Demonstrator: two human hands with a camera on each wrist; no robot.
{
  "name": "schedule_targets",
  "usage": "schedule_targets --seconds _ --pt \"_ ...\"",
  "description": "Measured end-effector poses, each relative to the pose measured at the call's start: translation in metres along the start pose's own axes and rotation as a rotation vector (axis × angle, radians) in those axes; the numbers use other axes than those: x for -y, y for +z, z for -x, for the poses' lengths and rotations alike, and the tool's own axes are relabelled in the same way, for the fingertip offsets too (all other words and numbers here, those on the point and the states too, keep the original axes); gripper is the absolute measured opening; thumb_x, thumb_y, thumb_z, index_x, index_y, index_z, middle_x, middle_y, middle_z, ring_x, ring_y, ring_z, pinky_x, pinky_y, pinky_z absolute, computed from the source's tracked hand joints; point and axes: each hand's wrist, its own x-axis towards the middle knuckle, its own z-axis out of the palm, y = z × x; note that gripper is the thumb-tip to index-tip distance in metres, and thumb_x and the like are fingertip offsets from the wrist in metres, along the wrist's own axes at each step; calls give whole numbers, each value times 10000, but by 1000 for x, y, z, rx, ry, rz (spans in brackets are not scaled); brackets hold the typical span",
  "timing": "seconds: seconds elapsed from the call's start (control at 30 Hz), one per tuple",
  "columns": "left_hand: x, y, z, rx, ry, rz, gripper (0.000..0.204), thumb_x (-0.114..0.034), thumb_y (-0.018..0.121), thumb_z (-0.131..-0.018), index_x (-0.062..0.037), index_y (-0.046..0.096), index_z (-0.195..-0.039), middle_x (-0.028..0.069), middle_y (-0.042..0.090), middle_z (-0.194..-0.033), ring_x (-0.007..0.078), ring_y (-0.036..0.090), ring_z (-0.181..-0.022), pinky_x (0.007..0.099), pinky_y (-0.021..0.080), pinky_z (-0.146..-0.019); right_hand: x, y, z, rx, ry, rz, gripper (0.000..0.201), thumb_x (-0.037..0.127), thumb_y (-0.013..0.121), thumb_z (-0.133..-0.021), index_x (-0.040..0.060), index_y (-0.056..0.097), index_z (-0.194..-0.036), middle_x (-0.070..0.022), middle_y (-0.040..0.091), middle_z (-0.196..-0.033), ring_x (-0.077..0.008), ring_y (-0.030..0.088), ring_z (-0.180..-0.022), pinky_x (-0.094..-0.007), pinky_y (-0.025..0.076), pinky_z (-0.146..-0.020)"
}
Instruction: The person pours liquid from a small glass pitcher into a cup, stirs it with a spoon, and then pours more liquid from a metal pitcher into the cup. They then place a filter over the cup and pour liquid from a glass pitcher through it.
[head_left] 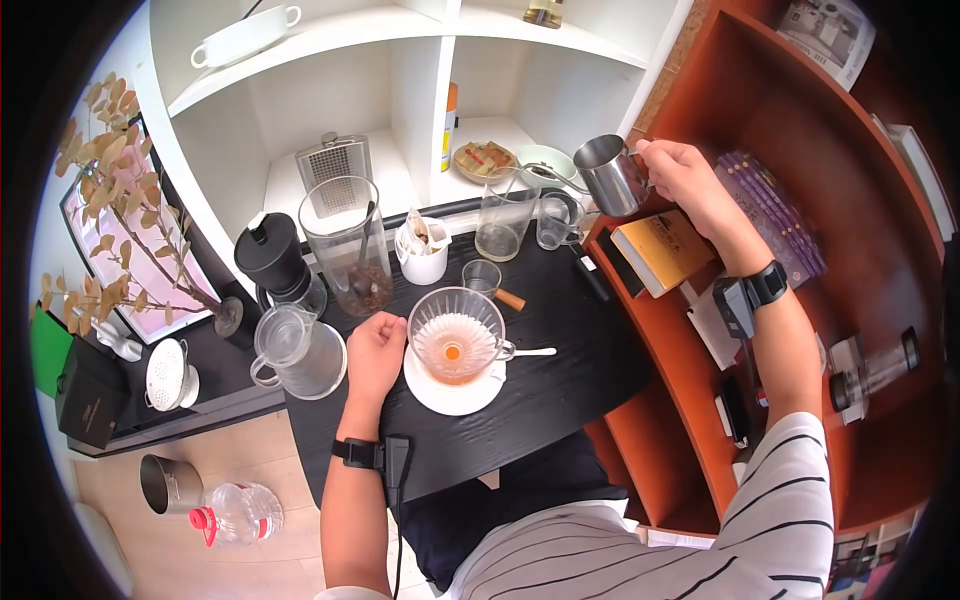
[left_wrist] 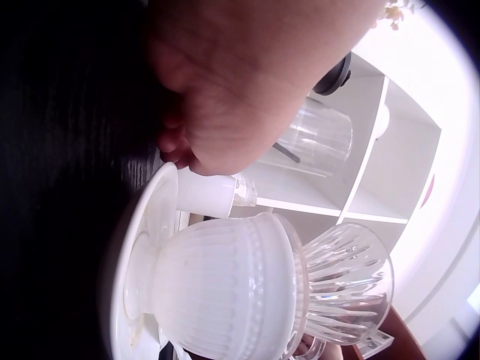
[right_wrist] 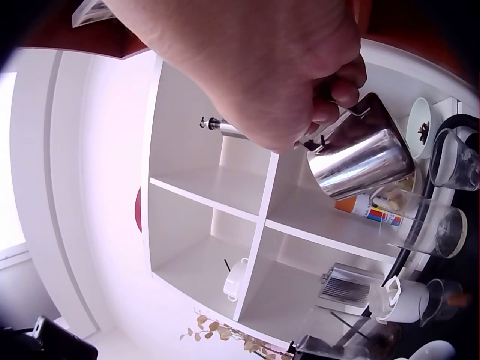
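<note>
My right hand [head_left: 675, 175] grips the handle of a shiny metal gooseneck kettle [head_left: 610, 178], raised at the right with its thin spout pointing left. The right wrist view shows curled fingers at the handle of the kettle [right_wrist: 360, 161]. On the black table stands a white ribbed cup [left_wrist: 225, 285] on a white saucer [head_left: 450, 402], topped by a clear ribbed glass dripper [head_left: 460, 315]. Orange-brown liquid shows through the dripper's bottom hole. A white spoon [head_left: 535, 352] lies on the saucer. My left hand [head_left: 375, 355] rests curled on the table, right beside the saucer's rim, holding nothing.
Behind the cup are a tall glass [head_left: 350, 255], a white mug [head_left: 423, 262], a small wooden-handled glass [head_left: 481, 277] and a glass beaker [head_left: 500, 235]. A glass pitcher [head_left: 315, 360] and black grinder [head_left: 270, 250] stand left. Wooden shelves [head_left: 655, 400] border the right.
</note>
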Motion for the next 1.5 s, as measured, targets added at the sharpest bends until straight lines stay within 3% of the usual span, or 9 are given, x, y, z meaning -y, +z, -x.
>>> schedule_targets --seconds 0.13,0.3,0.4,0.83,0.97,1.03,1.2,1.27,1.5 --pt "-3 0 0 0 -1 -8 203 -174 719 -974 12 740 -896 61 691 -679 112 604 -595 316 503 -605 1 -1 -3 2 -12 10 356 366 582 -1097 121 596 -839 105 392 -730 -23 297 -653 -230 267 -571" --pt "-4 0 0 -1 -8 -22 206 -177 719 -974 13 740 -897 66 697 -685 117 616 -601 318 509 -610 -7 -3 -14 7 -2 17 382 387 602 -1076 72 684 -874 88 461 -720 -38 380 -656 -253 344 -613" --pt "-4 -1 1 -3 2 -36 207 -178 715 -977 12 740 -898 68 702 -686 119 621 -597 319 511 -611 -7 -3 -17 27 1 12 350 368 591 -1085 116 613 -843 103 414 -729 -24 310 -643 -232 268 -561" --pt "-7 -2 1 11 9 -37 204 -177 710 -981 12 744 -911 79 708 -687 128 635 -596 320 512 -610 -14 -3 -33 40 12 67 307 349 591 -1074 107 651 -894 113 422 -733 -18 327 -638 -230 275 -566" --pt "1 1 -1 5 35 -13 196 -170 709 -981 9 747 -911 77 697 -686 125 632 -608 320 511 -612 -16 -8 -35 55 1 93 297 342 583 -1079 87 678 -962 117 405 -730 -16 320 -641 -230 274 -572" --pt "-3 -2 1 2 3 -41 195 -165 711 -981 14 746 -913 69 697 -684 119 627 -608 319 510 -611 -16 -10 -37 70 -6 102 432 394 614 -1049 -18 742 -1018 61 515 -736 -64 434 -686 -278 374 -631" --pt "-1 -1 0 4 18 -29 200 -161 707 -985 21 746 -911 66 701 -684 110 625 -607 315 508 -605 -16 -12 -39 78 -20 137 425 399 620 -1046 -4 740 -980 61 504 -720 -65 430 -684 -285 373 -631" --pt "0 -1 0 5 12 -5 199 -162 705 -986 19 746 -912 64 702 -683 109 625 -606 313 507 -603 -14 -9 -38 90 -18 143 324 351 573 -1086 76 675 -947 112 388 -716 -23 320 -645 -243 281 -575" --pt "-5 -2 1 3 10 -7 203 -171 706 -987 15 743 -911 59 705 -688 109 627 -608 310 508 -609 -10 -6 -39 51 -15 137 325 350 567 -1086 84 672 -933 112 399 -719 -24 324 -651 -243 286 -580"
